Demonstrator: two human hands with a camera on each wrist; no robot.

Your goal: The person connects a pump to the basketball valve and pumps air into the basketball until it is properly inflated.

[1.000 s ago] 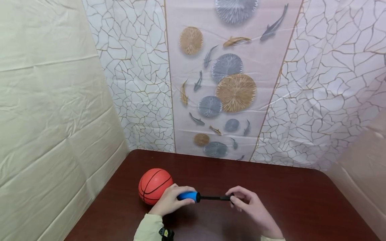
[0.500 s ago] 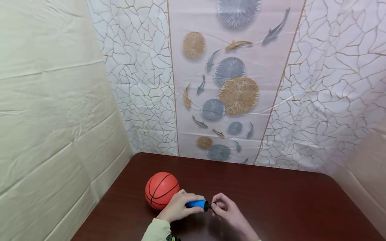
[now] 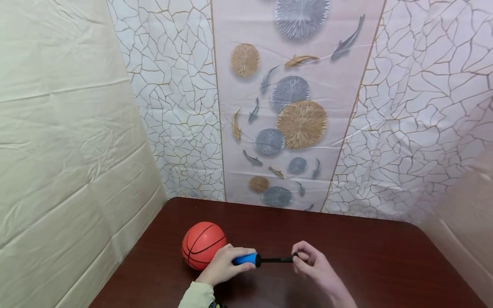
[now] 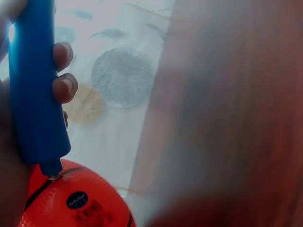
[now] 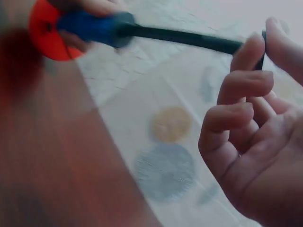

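Note:
A small hand pump has a blue barrel (image 4: pixel 35 90) and a black rod (image 3: pixel 275 260) drawn out to the right. My left hand (image 3: pixel 227 264) grips the barrel, its fingers wrapped round it in the left wrist view. The barrel's narrow end meets an orange-red ball (image 3: pixel 204 244) with black lines, at a small metal fitting. My right hand (image 3: pixel 317 267) pinches the black handle (image 5: pixel 262 49) at the rod's far end between thumb and fingers. In the right wrist view its other fingers are curled beside the handle.
Both hands work above a dark reddish-brown table (image 3: pixel 369 244). Behind the table hangs a patterned cloth (image 3: pixel 300 124) with fish and round shapes. A cream cloth wall (image 3: pixel 77 149) stands along the left side.
My right hand pushed the rod into the barrel half a second ago and has since drawn it back out to the right. The left hand keeps its grip beside the ball.

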